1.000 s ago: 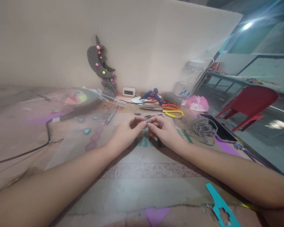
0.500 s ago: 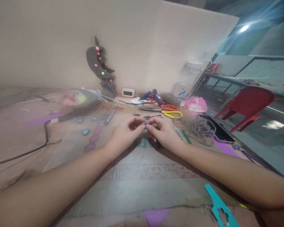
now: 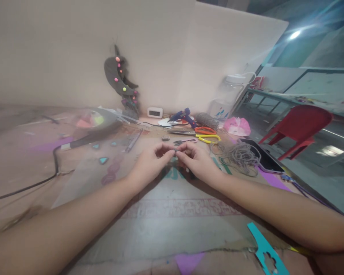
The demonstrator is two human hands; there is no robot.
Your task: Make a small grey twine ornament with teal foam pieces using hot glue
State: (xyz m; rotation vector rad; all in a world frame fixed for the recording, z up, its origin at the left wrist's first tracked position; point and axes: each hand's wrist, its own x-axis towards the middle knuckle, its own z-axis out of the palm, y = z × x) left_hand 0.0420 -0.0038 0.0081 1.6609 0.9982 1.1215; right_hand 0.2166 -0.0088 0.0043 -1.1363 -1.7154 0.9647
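My left hand (image 3: 157, 160) and my right hand (image 3: 195, 157) meet above the cardboard, fingertips pinched together on a small grey piece (image 3: 176, 150). It is mostly covered by the fingers, so its kind cannot be made out. Just beyond the fingertips lie small thread snips (image 3: 184, 141) and a little grey lump (image 3: 165, 138). Farther back are scissors (image 3: 208, 138) with orange and yellow handles. Grey cord (image 3: 242, 157) lies in a loose tangle right of my right hand. Several small turquoise triangles (image 3: 103, 160) rest to the left.
At the back stand a blue glue gun (image 3: 183, 116), a white digital clock (image 3: 154, 112) and a clear jug (image 3: 227, 97). A phone (image 3: 265, 156) lies at the right edge. A turquoise cut-out strip (image 3: 266, 250) is in front. A black cable (image 3: 56, 160) runs along the left.
Both hands stay in nearly the same place, still pinching the small grey piece, which shows slightly less between the fingertips. Nothing else has visibly moved.
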